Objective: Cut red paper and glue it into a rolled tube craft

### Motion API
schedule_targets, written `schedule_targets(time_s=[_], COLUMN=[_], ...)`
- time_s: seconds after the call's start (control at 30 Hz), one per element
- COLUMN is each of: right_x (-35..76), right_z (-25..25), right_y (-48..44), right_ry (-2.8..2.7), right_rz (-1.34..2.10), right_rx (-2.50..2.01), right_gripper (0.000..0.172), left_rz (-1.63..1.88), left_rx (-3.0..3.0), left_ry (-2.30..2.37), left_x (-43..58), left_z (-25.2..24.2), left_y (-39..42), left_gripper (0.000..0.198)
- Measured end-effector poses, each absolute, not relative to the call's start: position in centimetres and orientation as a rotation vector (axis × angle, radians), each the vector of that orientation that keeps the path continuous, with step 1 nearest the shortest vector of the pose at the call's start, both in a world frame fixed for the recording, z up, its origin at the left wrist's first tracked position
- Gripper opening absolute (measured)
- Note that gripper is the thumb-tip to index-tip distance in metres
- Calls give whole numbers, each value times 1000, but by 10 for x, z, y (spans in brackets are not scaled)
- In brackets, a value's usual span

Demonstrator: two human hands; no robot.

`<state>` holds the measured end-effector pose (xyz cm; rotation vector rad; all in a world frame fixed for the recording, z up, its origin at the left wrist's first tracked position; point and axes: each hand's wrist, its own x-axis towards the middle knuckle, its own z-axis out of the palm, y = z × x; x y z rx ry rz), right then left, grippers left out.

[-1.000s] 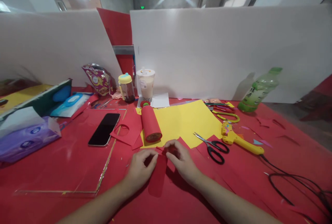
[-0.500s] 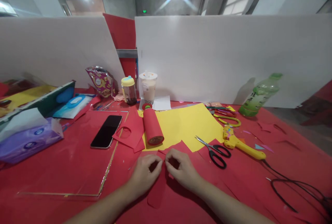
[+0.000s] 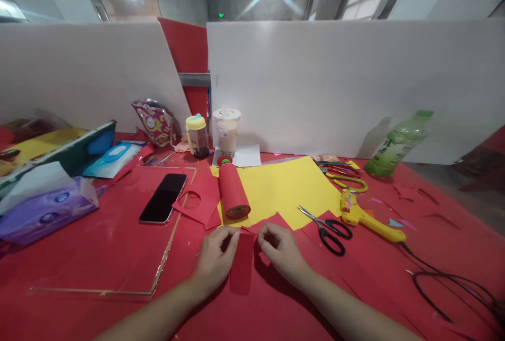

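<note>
A narrow strip of red paper hangs down between my two hands over the red table. My left hand pinches its upper left corner between thumb and fingers. My right hand is closed in a pinch beside the strip's upper right edge; whether paper is between its fingertips is hard to make out. Just beyond them a red paper-covered cylinder lies on a yellow sheet. Red paper with a round hole is left of the cylinder. Black-handled scissors lie open to the right.
A yellow glue gun with a black cord lies at the right, near a tilted green bottle. A phone and a purple tissue pack are at the left. Cups stand before white boards.
My hands have moved apart, the left one leftward and the right one rightward. More of the red strip shows between them. The view has shifted slightly.
</note>
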<state>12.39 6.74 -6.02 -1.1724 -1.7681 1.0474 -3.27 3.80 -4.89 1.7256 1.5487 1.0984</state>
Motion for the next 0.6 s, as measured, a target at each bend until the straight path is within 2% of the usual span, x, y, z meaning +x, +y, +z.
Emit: schedule_targets(time_s=[0.17,0.3,0.4,0.6], right_x=[124,123,124,125], right_z=[-54,-50,-51,-51], right_y=[59,55,56,59], right_ry=[-2036,-2086,-2080,-2044], right_rz=[927,1085,1132,1068], right_rx=[-966,-944,-899,-889], right_gripper=[18,16,23,30], left_rz=[1189,1273,1327,1360], left_rx=[1937,2350,2596,2683], left_ry=[1493,1370,1292,1173], left_x=[-34,-36,-37,-36], left_z=[-53,-55,-54,-51], left_y=[34,29,26,25], left_gripper=[21,19,21,15])
